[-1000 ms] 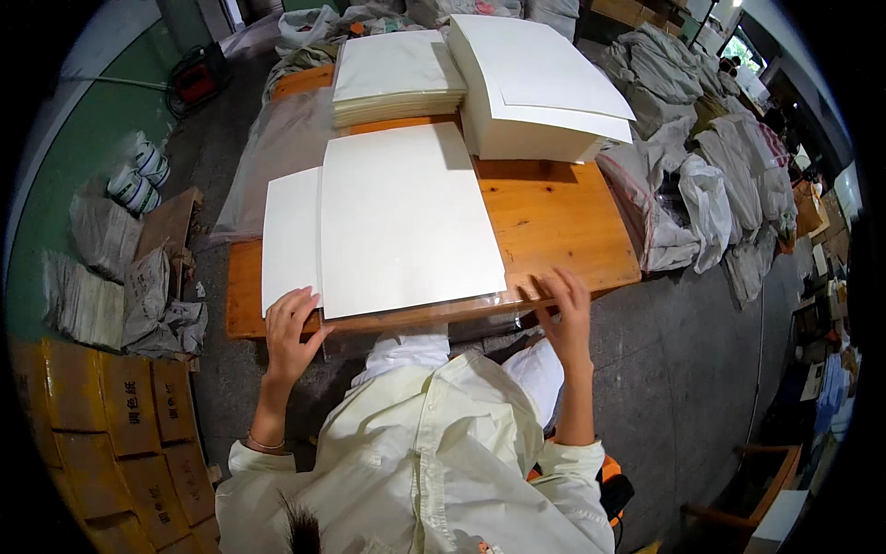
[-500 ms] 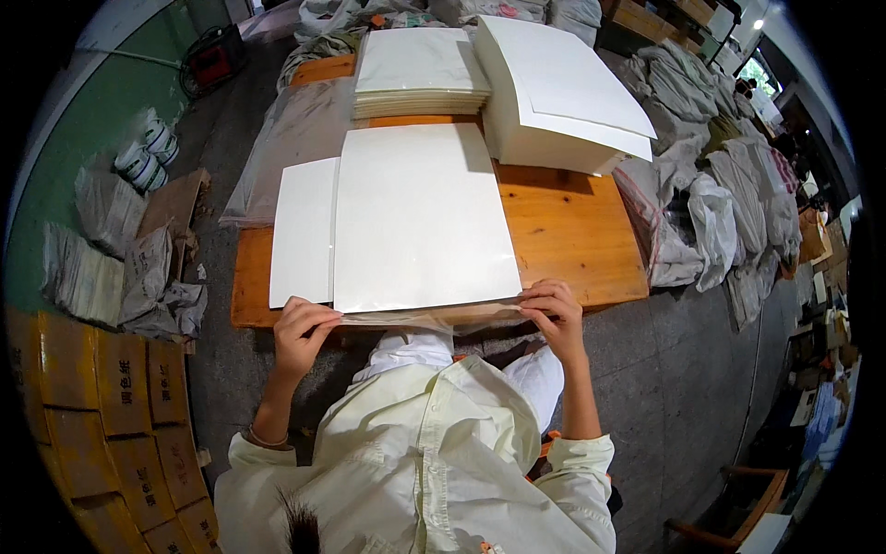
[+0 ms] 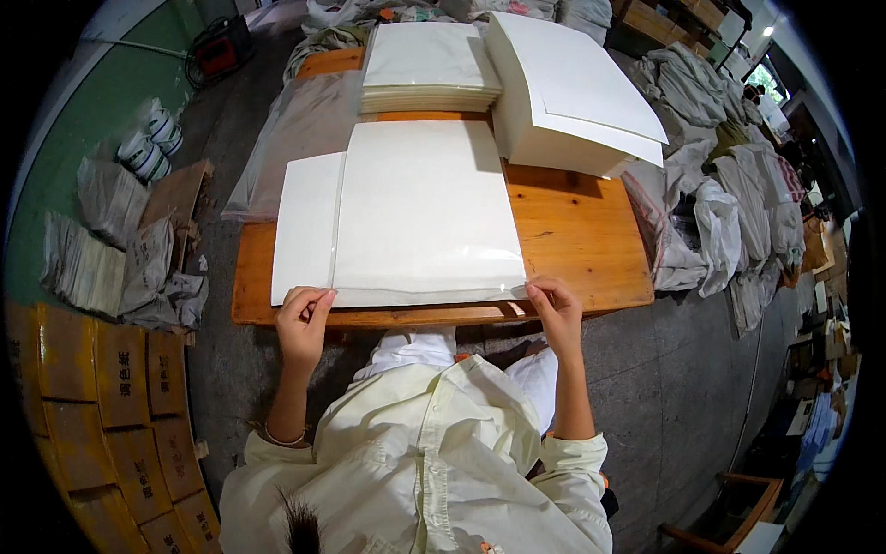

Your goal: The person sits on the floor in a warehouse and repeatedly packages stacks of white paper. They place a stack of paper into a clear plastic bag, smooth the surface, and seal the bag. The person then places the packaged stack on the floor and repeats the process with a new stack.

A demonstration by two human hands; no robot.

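A large white paper stack (image 3: 425, 212) lies in a clear plastic bag (image 3: 429, 295) at the near edge of the wooden table. The bag's flap is folded up over the paper's near edge. My left hand (image 3: 303, 323) pinches the flap's left corner between thumb and fingers. At its right corner, my right hand (image 3: 557, 312) pinches the same flap. Left of the bagged paper and touching it is a narrower white sheet or board (image 3: 306, 222); whether it lies partly underneath is hidden.
Behind stand a stack of bagged paper (image 3: 429, 60) and a taller stack of loose white sheets (image 3: 581, 92). Empty clear bags (image 3: 309, 138) hang over the left side of the wooden table (image 3: 581, 240). Cartons (image 3: 120, 415) are piled at left, grey sacks (image 3: 729, 222) at right.
Both hands have brought the bag's loose flap up from the table's near edge and laid it over the paper. The view has shifted slightly.
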